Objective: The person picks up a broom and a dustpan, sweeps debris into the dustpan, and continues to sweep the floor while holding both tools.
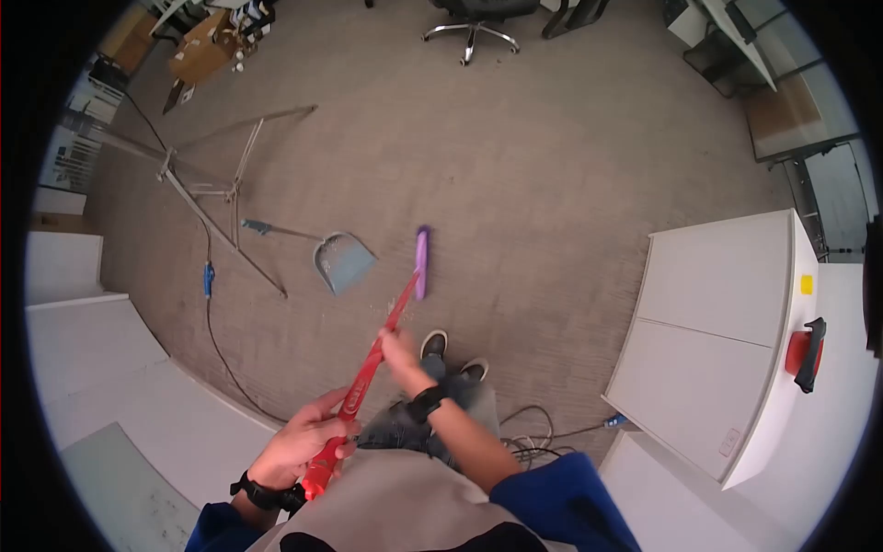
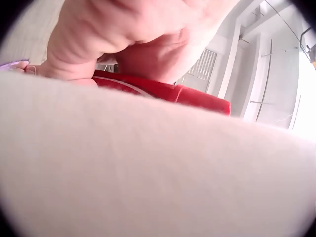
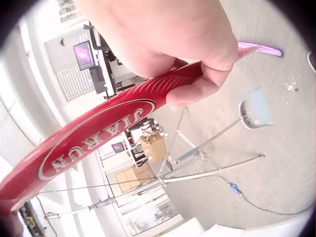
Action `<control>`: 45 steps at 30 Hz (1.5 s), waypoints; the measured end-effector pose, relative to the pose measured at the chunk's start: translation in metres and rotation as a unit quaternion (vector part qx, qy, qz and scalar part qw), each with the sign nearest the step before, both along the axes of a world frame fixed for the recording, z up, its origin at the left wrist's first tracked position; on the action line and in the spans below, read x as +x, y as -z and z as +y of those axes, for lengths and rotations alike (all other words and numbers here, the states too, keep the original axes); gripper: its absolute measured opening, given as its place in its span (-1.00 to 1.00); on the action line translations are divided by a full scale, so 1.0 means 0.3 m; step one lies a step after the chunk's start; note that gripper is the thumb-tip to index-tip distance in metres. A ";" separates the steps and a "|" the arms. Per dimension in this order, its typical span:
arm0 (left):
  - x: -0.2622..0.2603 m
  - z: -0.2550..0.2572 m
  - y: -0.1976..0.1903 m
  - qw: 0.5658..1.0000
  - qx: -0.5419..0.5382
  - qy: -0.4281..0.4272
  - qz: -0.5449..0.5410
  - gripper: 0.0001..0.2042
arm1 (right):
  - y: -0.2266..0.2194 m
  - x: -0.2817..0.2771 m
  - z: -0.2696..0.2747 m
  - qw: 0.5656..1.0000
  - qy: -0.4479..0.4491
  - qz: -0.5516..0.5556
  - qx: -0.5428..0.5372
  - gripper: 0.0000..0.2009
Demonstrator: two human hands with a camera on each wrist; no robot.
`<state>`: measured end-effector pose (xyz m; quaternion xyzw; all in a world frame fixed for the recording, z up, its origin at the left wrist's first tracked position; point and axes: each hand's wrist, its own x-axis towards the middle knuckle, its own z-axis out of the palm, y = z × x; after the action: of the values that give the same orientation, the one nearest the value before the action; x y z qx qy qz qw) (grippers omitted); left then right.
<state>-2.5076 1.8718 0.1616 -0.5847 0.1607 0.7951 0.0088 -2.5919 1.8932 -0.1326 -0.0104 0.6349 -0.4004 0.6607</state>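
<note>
A broom with a red handle (image 1: 363, 386) and a purple head (image 1: 421, 262) slants down to the grey carpet in front of my shoes. My left hand (image 1: 308, 442) grips the handle's upper end near my waist. My right hand (image 1: 400, 354) grips the handle lower down. In the left wrist view the red handle (image 2: 163, 91) runs under my left hand (image 2: 128, 37), above pale cloth. In the right wrist view my right hand (image 3: 173, 44) curls round the red handle (image 3: 98, 136), and the purple head (image 3: 259, 49) shows beyond. A grey dustpan (image 1: 342, 260) lies on the carpet left of the broom head.
A folded metal rack (image 1: 216, 189) lies on the carpet to the left, with a cable (image 1: 216, 336) trailing past it. White desks (image 1: 110, 368) stand at the left and a white cabinet (image 1: 727, 322) at the right. An office chair (image 1: 474, 23) is at the far end. Small crumbs (image 3: 291, 85) dot the carpet.
</note>
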 end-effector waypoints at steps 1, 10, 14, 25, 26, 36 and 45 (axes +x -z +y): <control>-0.028 -0.003 0.006 1.000 0.010 -0.004 -0.001 -0.41 | 0.025 -0.050 0.005 0.999 -0.002 0.047 -0.002 -0.84; -0.588 -0.143 0.440 0.964 0.091 -0.057 0.243 -0.71 | 0.179 -0.978 0.012 0.973 0.095 0.195 0.077 -0.86; -0.957 -0.175 0.801 0.931 0.169 -0.092 0.309 -0.74 | 0.318 -1.395 0.007 0.959 0.086 0.224 0.152 -0.85; -0.900 -0.229 0.593 0.908 0.146 -0.305 0.248 -0.69 | 0.515 -1.217 -0.140 0.961 -0.064 0.212 0.163 -0.86; -0.808 -0.209 0.523 0.931 0.115 -0.290 0.187 -0.63 | 0.514 -1.065 -0.143 0.962 -0.104 0.218 0.130 -0.84; -0.854 -0.182 -0.078 0.916 -0.034 -0.377 -0.133 -0.48 | 0.015 -0.524 -0.291 0.977 -0.205 0.016 -0.051 -0.81; -1.017 -0.351 0.232 0.928 0.069 -0.330 0.158 -0.66 | 0.267 -1.208 -0.373 0.964 -0.158 0.213 0.031 -0.84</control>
<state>-2.8129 1.7665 0.0921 -0.4691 -0.0976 0.8445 -0.2392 -2.9542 1.7813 -0.2126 -0.1753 0.7634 -0.2599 0.5647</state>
